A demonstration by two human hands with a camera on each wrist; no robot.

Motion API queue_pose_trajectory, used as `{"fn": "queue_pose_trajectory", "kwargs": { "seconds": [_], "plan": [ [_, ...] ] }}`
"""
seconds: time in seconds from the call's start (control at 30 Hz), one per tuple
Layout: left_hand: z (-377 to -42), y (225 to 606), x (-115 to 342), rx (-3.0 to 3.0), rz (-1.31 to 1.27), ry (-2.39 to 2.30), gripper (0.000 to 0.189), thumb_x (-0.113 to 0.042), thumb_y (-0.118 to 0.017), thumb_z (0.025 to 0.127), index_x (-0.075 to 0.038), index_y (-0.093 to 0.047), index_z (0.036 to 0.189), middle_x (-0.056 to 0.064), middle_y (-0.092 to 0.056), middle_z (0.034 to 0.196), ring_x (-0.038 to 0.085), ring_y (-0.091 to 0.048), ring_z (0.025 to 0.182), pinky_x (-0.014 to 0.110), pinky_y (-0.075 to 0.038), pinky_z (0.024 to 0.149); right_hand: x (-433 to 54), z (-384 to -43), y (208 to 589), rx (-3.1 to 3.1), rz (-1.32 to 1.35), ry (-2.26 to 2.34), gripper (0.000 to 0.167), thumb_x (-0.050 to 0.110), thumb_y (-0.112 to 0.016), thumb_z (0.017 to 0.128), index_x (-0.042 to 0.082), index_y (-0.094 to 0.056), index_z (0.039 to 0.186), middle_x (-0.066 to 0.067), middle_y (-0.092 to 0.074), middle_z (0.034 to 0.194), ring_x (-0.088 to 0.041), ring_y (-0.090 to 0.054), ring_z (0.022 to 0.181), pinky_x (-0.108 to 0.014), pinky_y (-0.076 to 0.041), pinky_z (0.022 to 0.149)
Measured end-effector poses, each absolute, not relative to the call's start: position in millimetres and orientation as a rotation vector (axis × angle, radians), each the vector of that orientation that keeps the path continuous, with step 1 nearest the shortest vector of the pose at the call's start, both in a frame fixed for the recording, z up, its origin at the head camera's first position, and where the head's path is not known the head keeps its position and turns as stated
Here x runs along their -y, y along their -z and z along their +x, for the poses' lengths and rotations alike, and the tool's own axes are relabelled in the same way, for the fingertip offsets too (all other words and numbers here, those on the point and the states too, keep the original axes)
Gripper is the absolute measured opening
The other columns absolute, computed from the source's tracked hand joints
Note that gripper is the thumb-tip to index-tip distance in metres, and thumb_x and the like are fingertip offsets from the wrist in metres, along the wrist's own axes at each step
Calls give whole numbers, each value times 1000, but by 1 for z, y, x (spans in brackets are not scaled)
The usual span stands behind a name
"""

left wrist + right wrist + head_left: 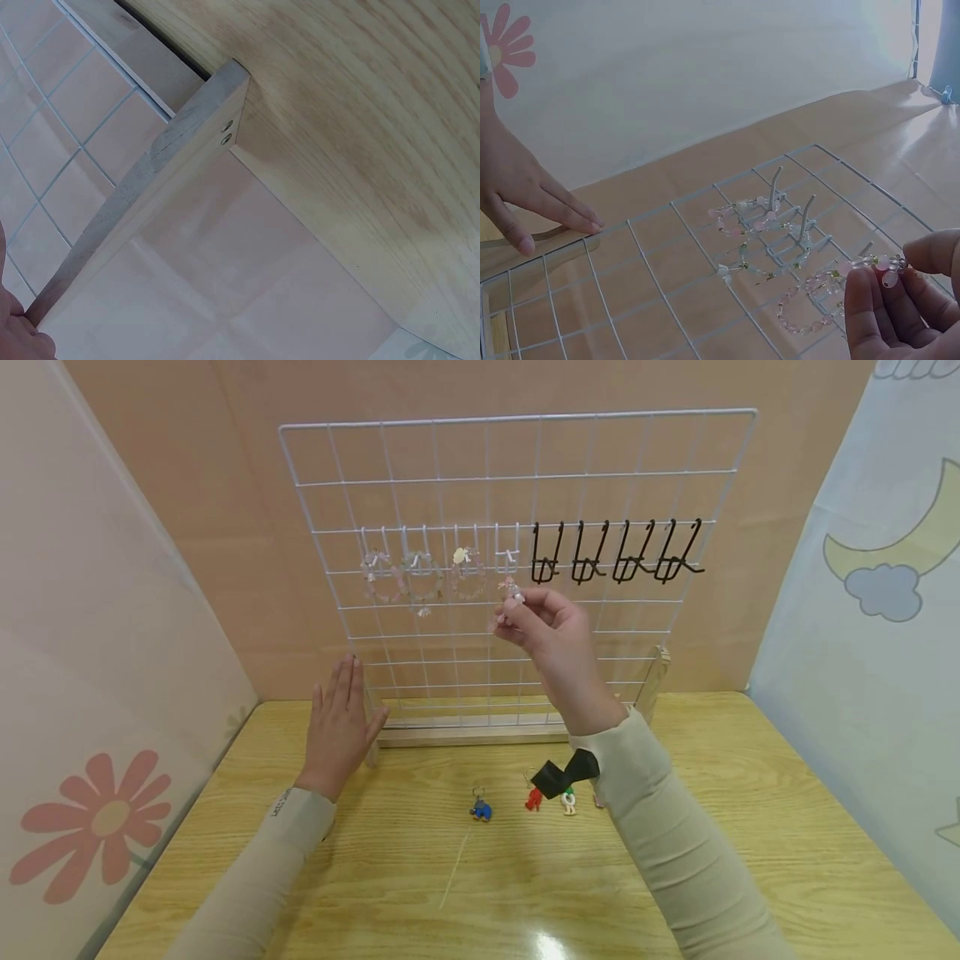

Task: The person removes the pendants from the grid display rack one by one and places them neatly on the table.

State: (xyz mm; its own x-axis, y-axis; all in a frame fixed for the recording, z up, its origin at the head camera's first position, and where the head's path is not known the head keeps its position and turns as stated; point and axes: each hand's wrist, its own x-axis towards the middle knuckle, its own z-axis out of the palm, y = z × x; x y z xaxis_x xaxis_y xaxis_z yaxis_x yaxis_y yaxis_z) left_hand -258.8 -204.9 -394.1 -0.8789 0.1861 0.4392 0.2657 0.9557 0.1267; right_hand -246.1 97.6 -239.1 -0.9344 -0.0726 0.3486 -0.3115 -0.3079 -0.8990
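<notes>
At the middle of the white wire grid (517, 418), the right hand (557, 639) holds a beaded bracelet (885, 264) just below the rightmost white hook (507, 557). The grip is a pinch: thumb and fingertips are closed on the beads. From this grip the visible strand points up and slightly left in the head view, towards the hook, its length running roughly up and down; the fingers cover so much that I cannot tell whether it forms a closed loop. The right hand is clearly the nearer one to that hook. The left hand (337, 718) is well to the left, its fingers straight and resting against the left wooden upright (157, 161), holding nothing.

The bracelet's beads are small, rounded and glossy, clear and pale pink. Left of it, three similar bracelets (467, 581) hang as loose rings from white hooks, while to the right black hooks (546, 564) of bent wire line the same row. The grid is thin, straight rod, set over a pale wooden base bar (465, 735). On the near side, the counter (375, 877) has a yellowish wood grain and carries a blue charm (482, 811) and a red charm (533, 799).
</notes>
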Motion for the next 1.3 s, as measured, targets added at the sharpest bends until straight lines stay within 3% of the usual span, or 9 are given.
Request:
{"fn": "queue_pose_trajectory", "kwargs": {
  "seconds": [0.33, 0.57, 0.73, 0.93, 1.3],
  "plan": [
    [-259, 394, 205, 2678, -322, 223, 90, -41, -56, 104, 1, 0, 161, 19, -4, 169, 33, -3, 156, 63, -15, 120, -105, -242, 268, 1953, 465, -2369, 16, 7, -62, 101, -5, -62, 112, -18, -66, 108, -28, -67, 99, -40, -57, 92],
    [-259, 394, 205, 2672, -328, 232, 91, -39, -58, 103, 1, -1, 161, 19, -3, 169, 32, -3, 156, 63, -13, 120, -110, -244, 297, 2038, 455, -2450, 19, 6, -61, 101, -9, -60, 112, -13, -67, 104, -22, -68, 91, -39, -58, 89],
    [-259, 394, 205, 2678, -324, 238, 90, -41, -57, 104, 1, 0, 161, 18, -2, 169, 32, -2, 156, 62, -11, 121, -109, -241, 315, 2097, 442, -2487, 18, 9, -63, 100, -6, -62, 111, -14, -68, 103, -21, -68, 89, -37, -59, 87],
    [-259, 393, 206, 2683, -318, 219, 89, -41, -56, 104, 3, -2, 161, 20, -3, 169, 32, -2, 156, 63, -14, 120, -106, -239, 337, 2137, 468, -2514, 17, 7, -62, 101, -6, -63, 111, -14, -67, 100, -22, -68, 88, -47, -57, 91],
    [-261, 396, 205, 2671, -331, 233, 90, -39, -56, 104, 2, 0, 161, 18, 0, 169, 30, 1, 156, 61, -9, 121, -109, -240, 373, 2444, 404, -2239, 20, 6, -61, 101, -10, -63, 113, -22, -68, 108, -20, -69, 85, -45, -59, 85]
  ]
}}
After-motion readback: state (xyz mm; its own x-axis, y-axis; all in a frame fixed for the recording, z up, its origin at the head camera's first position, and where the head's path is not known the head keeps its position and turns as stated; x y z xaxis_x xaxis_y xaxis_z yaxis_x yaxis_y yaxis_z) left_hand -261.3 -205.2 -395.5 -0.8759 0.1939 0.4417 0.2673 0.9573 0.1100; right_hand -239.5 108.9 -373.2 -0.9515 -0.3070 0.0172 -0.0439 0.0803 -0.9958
